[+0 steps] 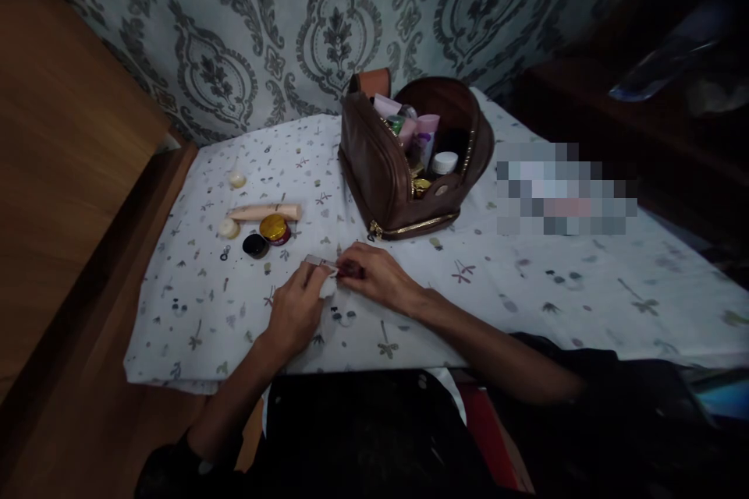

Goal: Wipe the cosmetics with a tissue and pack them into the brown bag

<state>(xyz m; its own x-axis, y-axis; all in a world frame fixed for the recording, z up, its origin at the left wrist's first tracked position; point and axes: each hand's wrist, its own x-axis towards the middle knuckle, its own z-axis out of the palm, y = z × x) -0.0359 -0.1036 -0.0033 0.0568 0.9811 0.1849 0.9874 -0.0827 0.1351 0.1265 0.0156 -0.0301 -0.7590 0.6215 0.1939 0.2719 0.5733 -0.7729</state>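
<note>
Near the front of the table my left hand (294,310) is closed around a white tissue-like piece (328,288) and a flat, clear-looking item (317,260) at its fingertips. Close beside it, my right hand (378,274) has its fingers curled on a small dark red, glossy container (351,270), partly hidden by the fingers. The two hands almost meet at these things. Just beyond them a brown cosmetic bag (374,171) stands unzipped, holding several tubes, a white-lidded jar (445,163) and gold-coloured items.
Left of the bag lie a beige tube (266,212), a gold-lidded jar (275,229), a black-lidded jar (255,245) and two small cream-coloured jars (228,228). A patterned cloth (503,304) covers the table. A blurred-out patch (565,191) is at right; a curtain hangs behind.
</note>
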